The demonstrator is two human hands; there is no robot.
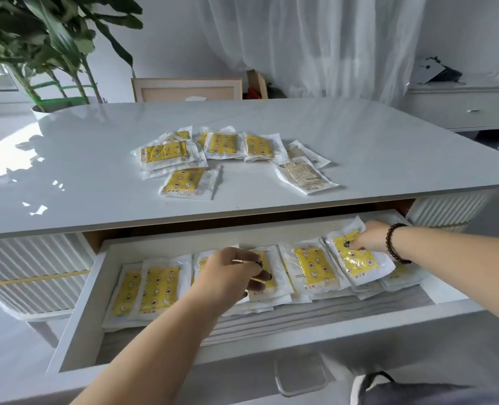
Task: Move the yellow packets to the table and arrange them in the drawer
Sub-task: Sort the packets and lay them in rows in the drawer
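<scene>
The white drawer (78, 325) is pulled out under the table (374, 141). A row of yellow packets (157, 287) lies overlapping along its back part. My left hand (230, 273) rests on the packets in the middle of the row, fingers curled on one packet's edge. At the drawer's right end, my right hand (369, 236) pinches the top of a tilted yellow packet (356, 258). Several more yellow packets (224, 144) lie loose on the tabletop, two of them face down (303, 173).
A potted plant (52, 48) stands at the table's far left. Behind the table are a wooden frame (186, 89), white curtains and a low white cabinet (461, 103). The drawer's metal handle (300, 378) sticks out toward me. A dark bag (403, 390) sits at the bottom right.
</scene>
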